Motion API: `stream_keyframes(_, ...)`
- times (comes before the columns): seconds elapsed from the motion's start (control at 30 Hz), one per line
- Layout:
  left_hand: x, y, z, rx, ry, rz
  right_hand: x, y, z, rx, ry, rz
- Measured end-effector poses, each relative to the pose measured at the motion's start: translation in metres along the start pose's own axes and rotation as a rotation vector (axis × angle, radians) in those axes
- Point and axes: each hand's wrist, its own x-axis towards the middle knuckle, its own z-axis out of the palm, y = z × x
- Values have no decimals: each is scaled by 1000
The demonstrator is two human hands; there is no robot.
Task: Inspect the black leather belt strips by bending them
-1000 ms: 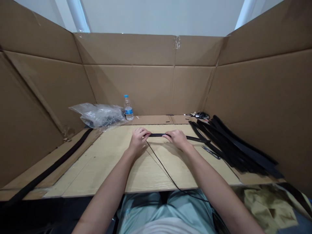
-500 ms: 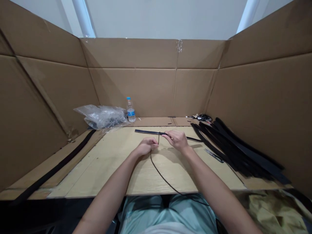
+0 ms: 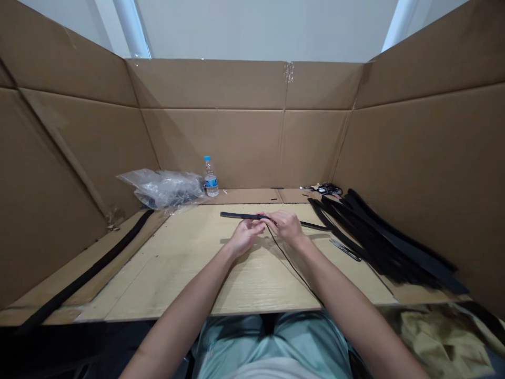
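Your left hand (image 3: 245,237) had just slid in toward your right hand (image 3: 286,227), closing the gap so that its curled fingers (image 3: 258,227) reached the black strip (image 3: 240,215), though you could not tell from this view whether they were gripping it. Your right hand was closed, pinching the strip between thumb and fingers near its middle. The strip lay level just above the board at about 12 o'clock from you, its free end pointing to 9, and a narrower tail (image 3: 315,226) ran out past your right hand toward 3, though whether that was the same piece was hidden. The thin black cord (image 3: 294,271) had swung across and now fell from your hands toward 5. The pale wood-grain board (image 3: 165,263) stretched under all of this, with a heap of black strips (image 3: 389,247) at 2 to 3 o'clock and a small steel tool (image 3: 345,250) beside it. A water bottle (image 3: 210,178) and a clear plastic bag (image 3: 161,188) stood at 11, a long black band (image 3: 84,273) lay along the 9 o'clock edge, and cardboard walls (image 3: 213,147) boxed everything in.
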Motion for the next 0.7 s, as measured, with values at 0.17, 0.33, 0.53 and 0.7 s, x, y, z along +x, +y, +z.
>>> stream_keyframes(0.17, 5, -3, 1, -44, 108, 103, 0, -3, 2, 44, 55, -9)
stream_keyframes(0.33, 4, -2, 0, -33, 92, 31, -2, -3, 1, 21, 43, 29)
stream_keyframes(0.53, 4, -8, 4, 42, 152, 20, -1, -8, 0, -40, 62, 35)
stream_keyframes(0.7, 8, -14, 4, 308, 224, 75, 0, -8, 2, -78, 5, 86)
